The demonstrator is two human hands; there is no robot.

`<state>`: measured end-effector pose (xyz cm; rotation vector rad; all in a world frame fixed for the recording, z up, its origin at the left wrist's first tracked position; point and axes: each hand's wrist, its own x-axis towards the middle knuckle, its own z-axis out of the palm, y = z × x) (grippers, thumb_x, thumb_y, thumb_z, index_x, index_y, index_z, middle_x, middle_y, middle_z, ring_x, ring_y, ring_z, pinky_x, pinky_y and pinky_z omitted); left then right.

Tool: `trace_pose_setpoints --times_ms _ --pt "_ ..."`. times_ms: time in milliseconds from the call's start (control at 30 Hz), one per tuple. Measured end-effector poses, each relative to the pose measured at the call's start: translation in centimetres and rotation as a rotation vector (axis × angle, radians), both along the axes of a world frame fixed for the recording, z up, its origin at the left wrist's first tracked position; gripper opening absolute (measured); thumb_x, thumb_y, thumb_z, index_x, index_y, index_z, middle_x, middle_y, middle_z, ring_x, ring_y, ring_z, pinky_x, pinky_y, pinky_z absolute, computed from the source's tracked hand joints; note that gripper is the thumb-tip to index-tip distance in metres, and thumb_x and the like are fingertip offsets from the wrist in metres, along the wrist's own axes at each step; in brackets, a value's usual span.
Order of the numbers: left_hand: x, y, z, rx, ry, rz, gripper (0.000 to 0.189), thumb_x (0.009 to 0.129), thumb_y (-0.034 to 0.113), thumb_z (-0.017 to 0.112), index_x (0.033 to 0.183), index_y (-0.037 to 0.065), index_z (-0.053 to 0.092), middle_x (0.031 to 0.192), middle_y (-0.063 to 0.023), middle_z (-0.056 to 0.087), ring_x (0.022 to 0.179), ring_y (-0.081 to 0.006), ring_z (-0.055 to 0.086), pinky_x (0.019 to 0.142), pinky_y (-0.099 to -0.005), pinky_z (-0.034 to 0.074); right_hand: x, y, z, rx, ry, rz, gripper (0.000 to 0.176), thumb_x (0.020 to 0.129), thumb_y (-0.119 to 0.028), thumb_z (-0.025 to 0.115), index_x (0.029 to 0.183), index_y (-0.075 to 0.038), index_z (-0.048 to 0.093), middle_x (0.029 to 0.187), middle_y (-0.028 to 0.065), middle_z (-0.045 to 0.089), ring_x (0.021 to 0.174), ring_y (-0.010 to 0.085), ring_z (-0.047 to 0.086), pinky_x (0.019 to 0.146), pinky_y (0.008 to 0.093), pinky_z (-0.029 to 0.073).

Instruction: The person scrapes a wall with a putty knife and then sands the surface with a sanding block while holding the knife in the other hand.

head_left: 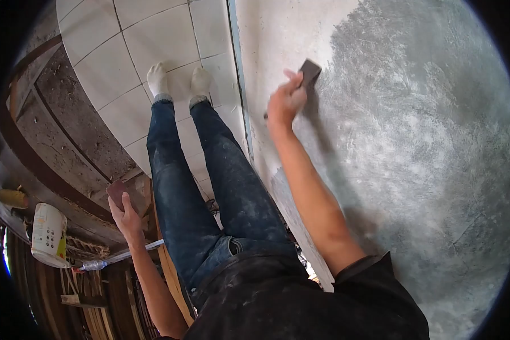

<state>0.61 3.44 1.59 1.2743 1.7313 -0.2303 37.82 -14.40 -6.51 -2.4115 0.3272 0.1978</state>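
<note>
My right hand [286,105] is closed around a putty knife [310,72] with a flat dark rectangular blade. The end of its handle pokes out on the other side of my fist. Its blade lies close against the wall [402,147], along the border between the mottled grey coating and the bare pale surface. Down on the left, my left hand [127,218] grips a flat reddish-brown rectangular piece [117,194], thumb across its face. That hand is held out beside my leg, away from the wall.
White tiled floor [153,39] lies under my socked feet [178,79], beside the wall's base. A white bucket [49,235] and a yellowish roller [13,198] are at the left. Near them are a clear bottle [93,265] and upright wooden boards [90,306].
</note>
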Motion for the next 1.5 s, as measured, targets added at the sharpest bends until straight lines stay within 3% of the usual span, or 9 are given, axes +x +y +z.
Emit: trace_pose_setpoints --times_ms 100,200,300,400,733,1033,1233,1367,1500 --pt "0.1 0.8 0.5 0.017 -0.032 0.028 0.046 0.100 0.024 0.054 0.136 -0.004 0.045 0.125 -0.0131 0.058 0.113 -0.0223 0.054 0.098 -0.0329 0.040 -0.4 -0.2 -0.9 0.068 0.002 -0.065 0.047 0.105 -0.034 0.037 0.101 0.002 0.066 0.058 -0.0018 0.040 0.050 0.0098 0.038 0.046 0.0279 0.032" --pt "-0.4 1.7 0.5 0.006 -0.054 0.024 0.046 0.100 0.023 0.053 0.137 -0.003 0.044 0.127 -0.0131 0.056 0.115 -0.0231 0.054 0.099 -0.0337 0.040 -1.3 -1.0 0.9 -0.047 0.021 -0.065 0.045 0.105 -0.028 0.037 0.099 0.007 0.064 0.078 0.0159 0.057 0.073 0.0266 0.055 0.068 0.0360 0.042" --pt "-1.1 2.9 -0.3 -0.037 -0.072 -0.014 0.050 0.100 0.022 0.053 0.141 -0.003 0.040 0.132 -0.0137 0.054 0.119 -0.0247 0.053 0.100 -0.0352 0.041 -0.5 -0.3 1.1 -0.036 0.061 -0.068 0.044 0.105 -0.028 0.037 0.098 0.007 0.065 0.080 0.0156 0.057 0.074 0.0270 0.054 0.068 0.0366 0.041" --pt "-1.2 3.6 0.0 -0.037 -0.046 -0.055 0.049 0.100 0.022 0.053 0.140 -0.003 0.041 0.130 -0.0133 0.054 0.117 -0.0240 0.054 0.099 -0.0346 0.041 0.8 -0.1 -1.3 0.047 0.047 -0.032 0.045 0.105 -0.035 0.037 0.105 0.000 0.065 0.060 -0.0037 0.038 0.048 0.0097 0.035 0.044 0.0282 0.030" --pt "-0.8 5.4 -0.4 0.007 -0.074 -0.098 0.052 0.100 0.026 0.054 0.142 -0.002 0.039 0.129 -0.0138 0.054 0.116 -0.0230 0.054 0.098 -0.0331 0.042 3.1 1.0 -0.6 -0.064 -0.057 0.123 0.046 0.105 -0.035 0.037 0.106 0.002 0.063 0.058 -0.0033 0.038 0.042 0.0090 0.035 0.040 0.0272 0.028" --pt "-1.0 5.6 -1.1 -0.009 -0.094 -0.051 0.043 0.100 0.023 0.053 0.134 -0.002 0.048 0.123 -0.0129 0.058 0.113 -0.0226 0.055 0.098 -0.0333 0.040 0.9 0.9 6.8 0.483 0.634 -0.178 0.040 0.099 -0.022 0.047 0.132 0.000 0.044 0.082 0.0004 0.045 0.053 0.0113 0.044 0.046 0.0261 0.039" --pt "0.4 4.8 -1.1 -0.038 -0.064 -0.109 0.045 0.099 0.024 0.053 0.135 -0.002 0.047 0.125 -0.0138 0.058 0.115 -0.0240 0.055 0.100 -0.0340 0.039 -0.6 2.1 12.6 0.506 0.932 -0.171 0.051 0.095 -0.024 0.061 0.138 -0.005 0.039 0.099 0.0038 0.051 0.058 0.0134 0.051 0.050 0.0271 0.046" --pt "0.1 4.4 -1.3 -0.050 -0.080 -0.092 0.044 0.099 0.023 0.053 0.135 -0.002 0.047 0.124 -0.0132 0.059 0.114 -0.0231 0.055 0.099 -0.0335 0.040 0.5 0.5 13.6 0.484 1.077 -0.103 0.053 0.100 -0.032 0.054 0.143 -0.008 0.034 0.087 0.0025 0.052 0.054 0.0109 0.051 0.047 0.0241 0.044" --pt "-0.1 4.7 -1.4 -0.072 -0.076 -0.058 0.044 0.099 0.022 0.053 0.135 -0.003 0.047 0.123 -0.0129 0.059 0.113 -0.0217 0.055 0.098 -0.0323 0.041 -0.8 -0.9 13.1 0.570 0.776 -0.139 0.056 0.102 -0.034 0.050 0.149 -0.012 0.029 0.075 -0.0008 0.045 0.054 0.0076 0.047 0.044 0.0234 0.039"
